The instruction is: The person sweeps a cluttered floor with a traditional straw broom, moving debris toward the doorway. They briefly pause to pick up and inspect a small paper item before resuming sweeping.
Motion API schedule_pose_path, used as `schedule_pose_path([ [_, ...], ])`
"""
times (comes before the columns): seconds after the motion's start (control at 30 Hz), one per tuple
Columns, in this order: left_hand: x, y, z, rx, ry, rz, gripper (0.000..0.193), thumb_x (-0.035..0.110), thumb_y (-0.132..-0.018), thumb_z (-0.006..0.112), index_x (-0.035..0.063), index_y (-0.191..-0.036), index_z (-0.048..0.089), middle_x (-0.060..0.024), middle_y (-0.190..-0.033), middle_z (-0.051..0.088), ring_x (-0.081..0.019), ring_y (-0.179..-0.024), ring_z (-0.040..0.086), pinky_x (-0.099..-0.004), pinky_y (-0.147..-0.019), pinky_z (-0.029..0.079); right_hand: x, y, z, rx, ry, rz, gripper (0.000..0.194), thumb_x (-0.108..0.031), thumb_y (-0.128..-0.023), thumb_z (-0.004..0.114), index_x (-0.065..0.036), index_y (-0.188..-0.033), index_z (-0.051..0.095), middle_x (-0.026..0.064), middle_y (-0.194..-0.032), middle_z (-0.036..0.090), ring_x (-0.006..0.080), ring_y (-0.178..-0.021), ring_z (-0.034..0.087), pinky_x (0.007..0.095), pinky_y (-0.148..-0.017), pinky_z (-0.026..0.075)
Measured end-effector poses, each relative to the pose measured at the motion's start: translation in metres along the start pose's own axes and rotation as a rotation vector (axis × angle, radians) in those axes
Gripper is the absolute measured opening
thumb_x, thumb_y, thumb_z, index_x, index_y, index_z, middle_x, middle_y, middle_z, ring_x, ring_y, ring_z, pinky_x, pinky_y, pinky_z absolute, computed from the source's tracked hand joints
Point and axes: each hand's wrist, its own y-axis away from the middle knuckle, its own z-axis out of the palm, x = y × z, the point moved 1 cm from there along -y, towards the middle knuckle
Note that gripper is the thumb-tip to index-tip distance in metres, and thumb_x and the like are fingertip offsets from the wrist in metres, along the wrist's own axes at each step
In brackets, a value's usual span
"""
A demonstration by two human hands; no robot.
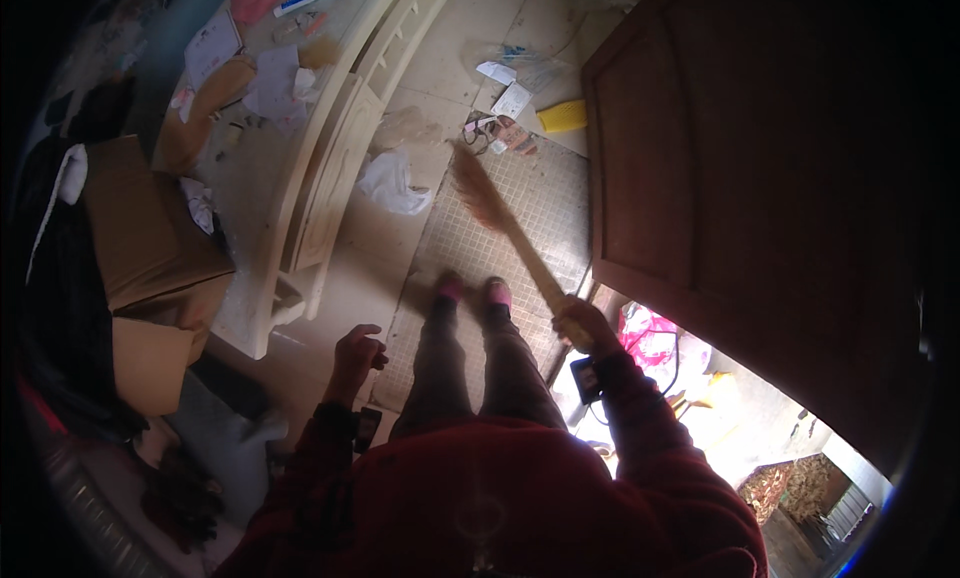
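Observation:
My right hand [589, 324] is closed around the pale handle of a short broom [536, 267]. Its brown bristles [478, 192] point away from me, above the tiled floor; whether they touch it I cannot tell. Loosely curled and holding nothing, my left hand [360, 359] hangs to the left of my legs. Ahead of the bristles lies a small heap of litter [510, 134] with patterned scraps and a dark cord. A crumpled white plastic bag [396, 184] rests left of the bristles, beside the cream drawer unit.
On the left stands a cream drawer unit [337, 173] with papers on top. An open cardboard box [154, 255] is beside it. To the right is a brown wooden door [645, 165]. Papers [512, 98] and a yellow mesh item [562, 117] lie on the floor beyond.

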Motion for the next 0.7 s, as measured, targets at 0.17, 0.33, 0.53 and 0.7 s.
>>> schedule_pose_path([
  [0.17, 0.002, -0.005, -0.001, -0.002, 0.037, 0.008, 0.029, 0.009, -0.081, 0.043, -0.0018, -0.106, 0.052, -0.0121, -0.076, 0.059, -0.0177, -0.058, 0.059, -0.0274, -0.053, 0.05, -0.067, -0.034, -0.012, 0.084, 0.166, -0.345, 0.012, -0.011, -0.081, 0.049, -0.001, -0.088, 0.047, 0.0112, -0.068, 0.055, 0.0177, -0.056, 0.056, 0.0287, -0.047, 0.046],
  [0.33, 0.006, -0.005, -0.01, 0.048, 0.085, -0.035, 0.028, 0.008, -0.079, 0.045, -0.0021, -0.103, 0.053, -0.0114, -0.074, 0.059, -0.0171, -0.057, 0.06, -0.0262, -0.052, 0.05, -0.092, -0.012, -0.004, 0.074, 0.216, -0.273, 0.022, -0.009, -0.079, 0.048, 0.0, -0.099, 0.046, 0.0085, -0.066, 0.051, 0.0169, -0.053, 0.053, 0.0278, -0.046, 0.047],
  [0.53, 0.008, -0.009, -0.014, 0.044, 0.173, -0.016, 0.028, 0.008, -0.078, 0.046, -0.0019, -0.103, 0.054, -0.0117, -0.072, 0.059, -0.0167, -0.055, 0.059, -0.0262, -0.05, 0.05, -0.051, 0.044, 0.033, 0.144, 0.189, -0.061, 0.039, -0.008, -0.076, 0.049, -0.005, -0.114, 0.042, 0.0077, -0.075, 0.05, 0.0169, -0.063, 0.054, 0.0289, -0.05, 0.048],
  [0.7, 0.01, -0.021, -0.017, 0.034, 0.191, 0.037, 0.026, 0.007, -0.078, 0.047, -0.002, -0.101, 0.054, -0.0124, -0.07, 0.059, -0.0171, -0.053, 0.059, -0.0268, -0.048, 0.05, -0.04, 0.045, 0.049, 0.124, 0.209, 0.072, 0.04, -0.011, -0.076, 0.053, -0.005, -0.114, 0.043, 0.0083, -0.076, 0.051, 0.0165, -0.061, 0.055, 0.0277, -0.051, 0.048],
])
